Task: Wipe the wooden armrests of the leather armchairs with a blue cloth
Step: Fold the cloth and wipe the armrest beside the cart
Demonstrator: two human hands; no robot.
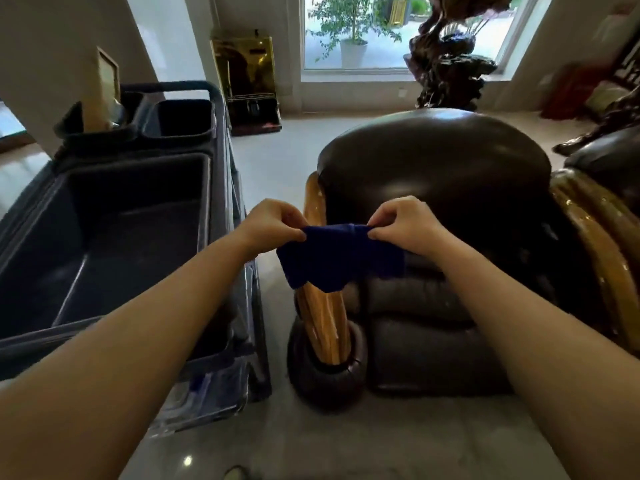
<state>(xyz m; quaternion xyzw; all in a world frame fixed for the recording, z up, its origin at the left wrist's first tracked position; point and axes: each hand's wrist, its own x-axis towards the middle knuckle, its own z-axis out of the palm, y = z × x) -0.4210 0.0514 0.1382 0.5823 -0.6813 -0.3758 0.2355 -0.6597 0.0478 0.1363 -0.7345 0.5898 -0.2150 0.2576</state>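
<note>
Cloth (341,259), dark blue, is held up in the air between both hands, in front of the armchair (436,209) and over the near part of its left-side armrest (323,323). Left hand (273,225) pinches the cloth's upper left corner between thumb and curled fingers; right hand (403,225) pinches the upper right corner the same way. The rest of the cloth hangs loose below the top edge and touches nothing that can be seen.

Containers: one dark cart (221,209) stands on the left, just beside the armchair. Its large tub (138,233) shows only a bare interior. Behind it sit two small bins (180,121); the left one holds a tall pale item, blurred, and the right one looks dark inside with contents not discernible.

Surroundings: the armchair is dark brown leather, seen from its front, with two glossy wooden armrests, the second (595,251) on the right edge. Part of a second leather chair (613,161) shows at far right. The cloth and hands hide the middle of the near armrest. Beyond, on the pale floor (346,427), stand one gold-coloured cabinet (247,81), one dark carved sculpture (446,64) and, past the window (408,29), one potted plant (353,32).
</note>
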